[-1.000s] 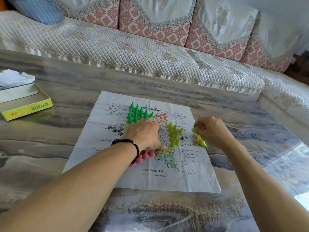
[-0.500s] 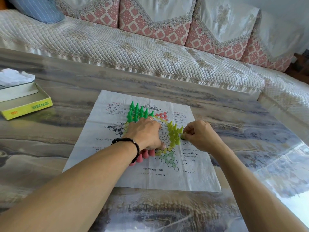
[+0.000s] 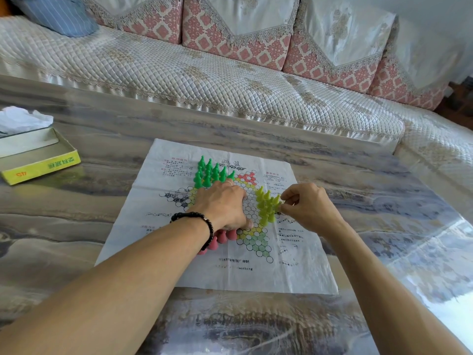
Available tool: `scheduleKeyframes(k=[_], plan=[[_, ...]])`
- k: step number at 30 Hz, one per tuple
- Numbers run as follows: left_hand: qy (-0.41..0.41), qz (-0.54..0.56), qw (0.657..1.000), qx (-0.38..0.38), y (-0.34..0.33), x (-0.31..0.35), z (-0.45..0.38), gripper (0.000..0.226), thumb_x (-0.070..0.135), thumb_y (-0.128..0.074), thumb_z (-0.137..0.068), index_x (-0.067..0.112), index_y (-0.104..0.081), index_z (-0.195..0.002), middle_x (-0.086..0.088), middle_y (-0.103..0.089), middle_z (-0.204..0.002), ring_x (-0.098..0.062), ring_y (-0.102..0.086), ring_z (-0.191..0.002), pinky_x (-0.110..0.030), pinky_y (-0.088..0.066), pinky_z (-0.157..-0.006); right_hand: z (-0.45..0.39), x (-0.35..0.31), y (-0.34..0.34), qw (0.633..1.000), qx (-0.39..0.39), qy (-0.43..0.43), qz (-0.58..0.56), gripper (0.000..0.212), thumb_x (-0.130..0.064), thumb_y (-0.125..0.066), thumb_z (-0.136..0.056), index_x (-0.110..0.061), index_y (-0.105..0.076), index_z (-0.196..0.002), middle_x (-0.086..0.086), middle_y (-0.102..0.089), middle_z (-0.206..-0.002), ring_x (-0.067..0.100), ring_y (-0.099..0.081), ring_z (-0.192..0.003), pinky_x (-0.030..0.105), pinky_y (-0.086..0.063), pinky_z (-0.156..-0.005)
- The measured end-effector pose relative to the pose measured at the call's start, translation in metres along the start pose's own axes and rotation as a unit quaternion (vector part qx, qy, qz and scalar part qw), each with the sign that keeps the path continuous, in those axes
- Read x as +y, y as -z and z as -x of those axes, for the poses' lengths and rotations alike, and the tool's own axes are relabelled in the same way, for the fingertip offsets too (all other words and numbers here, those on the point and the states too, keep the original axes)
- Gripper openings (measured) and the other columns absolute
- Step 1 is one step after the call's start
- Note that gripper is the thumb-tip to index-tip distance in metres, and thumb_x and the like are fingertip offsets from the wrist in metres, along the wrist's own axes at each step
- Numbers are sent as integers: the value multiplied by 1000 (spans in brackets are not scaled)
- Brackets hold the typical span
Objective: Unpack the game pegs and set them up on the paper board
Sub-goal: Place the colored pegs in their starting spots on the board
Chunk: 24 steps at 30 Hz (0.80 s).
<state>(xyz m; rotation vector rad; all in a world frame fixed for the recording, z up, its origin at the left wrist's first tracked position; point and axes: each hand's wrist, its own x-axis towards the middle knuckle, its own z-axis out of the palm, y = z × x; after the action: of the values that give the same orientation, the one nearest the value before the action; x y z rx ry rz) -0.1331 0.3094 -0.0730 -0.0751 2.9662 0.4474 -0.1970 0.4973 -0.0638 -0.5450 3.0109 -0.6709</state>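
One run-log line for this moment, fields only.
stage: placing yellow-green pegs | right hand: pinching one at cluster edge | left hand: resting on paper board | dark green pegs: standing

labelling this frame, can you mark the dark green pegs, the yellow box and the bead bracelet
dark green pegs (image 3: 210,174), head view, middle of the standing cluster
yellow box (image 3: 43,166), head view, printed front wall
bead bracelet (image 3: 207,222), head view, beads on the wrist

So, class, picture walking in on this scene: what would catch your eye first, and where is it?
Bright pegs on the paper board mid-table: green pegs clustered at its far end, yellow pegs on its right side, pink pegs peeking out under the left wrist. The left hand presses on the board's middle while the right hand pinches a yellow peg at its cluster's edge. A yellow box lies open at far left.
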Motion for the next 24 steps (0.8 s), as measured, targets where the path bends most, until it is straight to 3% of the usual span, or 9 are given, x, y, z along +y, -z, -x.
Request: scheduleKeyframes(k=[4, 9, 12, 18, 21, 24], plan=[[-1, 2, 1000, 6, 0, 0, 0, 71, 63, -71, -74, 29, -53, -133, 3, -50, -130, -19, -50, -119, -40, -47, -90, 1, 8, 16, 997, 45, -2, 63, 13, -24, -65, -84, -17, -72, -93, -3, -71, -91, 14, -64, -83, 35, -54, -78], [-4, -1, 1000, 3, 0, 0, 0, 72, 64, -71, -73, 30, -51, -133, 3, -49, -130, -18, -50, -117, -37, -44, -85, 5, 21, 22, 989, -46, -48, 134, 21, -25, -67, -81, -23, -72, -101, 0, -70, -100, 22, -63, -92, 37, -52, -83], [-4, -1, 1000, 6, -1, -1, 0, 71, 64, -71, -73, 29, -53, -133, 2, -50, -130, -18, -51, -115, -37, -46, -86, 7, 24, 17, 992, -24, -51, 115, 26, -12, -59, -82, -19, -73, -102, 4, -70, -96, 24, -62, -91, 34, -51, -78], [-4, -3, 1000, 2, 0, 0, 0, 70, 63, -71, -74, 29, -53, -133, 2, -49, -130, -18, -51, -115, -38, -47, -88, 6, 27, 9, 991, 18, -51, 122, 10, -17, -61, -77, -21, -67, -84, -2, -65, -79, 24, -60, -79, 33, -47, -68], [-4, -2, 1000, 3, 0, 0, 1, 69, 63, -71, -74, 28, -54, -131, 2, -50, -129, -18, -52, -114, -37, -48, -87, 7, 21, 10, 988, 11, -46, 146, 15, -20, -60, -77, -23, -64, -91, -4, -65, -86, 22, -57, -82, 39, -47, -81], [-6, -2, 1000, 3, 0, 0, 1, 72, 63, -71, -74, 28, -52, -134, 2, -49, -131, -18, -50, -115, -38, -48, -88, 8, 18, 10, 990, 1, -44, 130, 35, -21, -60, -77, -23, -63, -112, -2, -69, -101, 23, -60, -99, 45, -45, -92]])
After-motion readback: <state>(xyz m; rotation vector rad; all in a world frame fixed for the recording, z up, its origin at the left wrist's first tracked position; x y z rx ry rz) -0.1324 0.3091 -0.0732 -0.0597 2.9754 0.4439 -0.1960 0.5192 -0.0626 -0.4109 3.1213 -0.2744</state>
